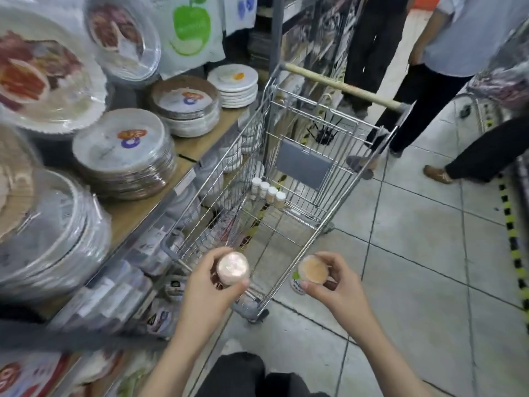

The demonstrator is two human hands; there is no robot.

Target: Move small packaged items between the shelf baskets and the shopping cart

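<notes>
Holding one small round packaged item in each hand, I am standing at the near end of the shopping cart (pixel 289 179). My left hand (pixel 209 285) has its fingers and thumb curled round a pink, film-wrapped cylindrical pack (pixel 232 267), seen end-on, just above the cart's near left corner. My right hand (pixel 333 285) pinches a small round cup with a tan lid (pixel 312 272) and a green-and-white label on its side — thumb at the near edge, fingers at the far edge — just outside the cart's near right rim. The two items are apart, with the cart's near end between them.

Inside the cart, four small white-capped bottles (pixel 268 191) stand in a row against the far end of the basket, below the grey fold-down seat flap (pixel 305 164). The cart's wooden-coloured handle (pixel 340 85) is at the far side.

To my left runs a shelf (pixel 143 207) stacked with wrapped piles of disposable plates (pixel 123 151), with more wrapped packs on the tier below; a bag printed with a green apple (pixel 191 27) hangs above. Other people's legs (pixel 412 104) and shoes stand on the tiled floor (pixel 415 253) beyond the cart, and a black-and-yellow striped tape line (pixel 512 236) runs along the right.
</notes>
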